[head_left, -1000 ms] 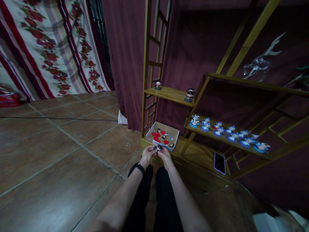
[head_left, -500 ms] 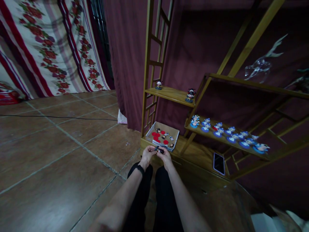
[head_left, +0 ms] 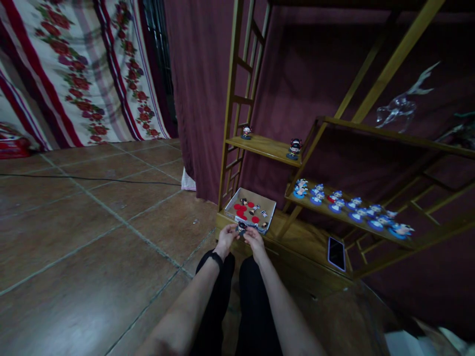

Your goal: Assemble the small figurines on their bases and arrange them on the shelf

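My left hand (head_left: 226, 237) and my right hand (head_left: 253, 237) meet over my knees, fingers pinched together on a small dark figurine (head_left: 242, 227). Just beyond them a shallow cardboard box (head_left: 269, 203) sits on the lowest wooden shelf, holding several red discs and small figurine parts. A black band circles my left wrist.
A wooden shelf unit (head_left: 260, 145) carries two figurines on an upper board and a row of several blue-based figurines (head_left: 349, 205) lower right. A phone (head_left: 336, 253) lies on the bottom board. A glass deer (head_left: 403, 103) stands high right. Tiled floor and a cable stretch left.
My hands stay together on the figurine, turning it slightly between the fingers. The camera has tipped a little, shifting the scene down.
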`<state>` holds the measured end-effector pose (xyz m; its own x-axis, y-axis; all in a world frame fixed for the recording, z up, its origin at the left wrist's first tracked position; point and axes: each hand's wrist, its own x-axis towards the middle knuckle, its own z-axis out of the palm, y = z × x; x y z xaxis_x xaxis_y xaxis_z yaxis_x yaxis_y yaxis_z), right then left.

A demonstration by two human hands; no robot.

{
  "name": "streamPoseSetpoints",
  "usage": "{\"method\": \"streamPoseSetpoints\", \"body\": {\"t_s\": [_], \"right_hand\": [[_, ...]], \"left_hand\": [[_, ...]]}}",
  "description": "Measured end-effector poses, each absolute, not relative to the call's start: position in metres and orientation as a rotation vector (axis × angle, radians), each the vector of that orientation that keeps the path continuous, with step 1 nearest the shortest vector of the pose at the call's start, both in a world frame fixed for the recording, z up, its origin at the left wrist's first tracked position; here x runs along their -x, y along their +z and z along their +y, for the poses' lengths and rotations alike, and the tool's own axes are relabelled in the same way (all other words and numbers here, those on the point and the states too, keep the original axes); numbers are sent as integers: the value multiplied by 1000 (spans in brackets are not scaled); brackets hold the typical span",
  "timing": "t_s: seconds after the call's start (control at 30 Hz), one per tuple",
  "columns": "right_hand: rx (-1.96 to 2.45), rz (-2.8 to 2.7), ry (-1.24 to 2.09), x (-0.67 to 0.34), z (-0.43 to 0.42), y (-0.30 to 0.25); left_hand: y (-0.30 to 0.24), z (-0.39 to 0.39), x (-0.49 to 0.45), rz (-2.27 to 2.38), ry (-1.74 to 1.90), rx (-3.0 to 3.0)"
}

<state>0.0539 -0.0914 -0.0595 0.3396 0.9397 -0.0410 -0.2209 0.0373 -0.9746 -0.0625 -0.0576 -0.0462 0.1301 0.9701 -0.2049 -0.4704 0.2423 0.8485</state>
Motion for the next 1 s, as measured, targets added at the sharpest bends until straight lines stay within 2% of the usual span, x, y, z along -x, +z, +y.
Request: {"method": "streamPoseSetpoints", "body": {"t_s": [1.0], "right_hand": [[1035, -747, 1157, -57, -98, -51]], "left_hand": [[-37, -60, 71, 618, 842, -644]]}}
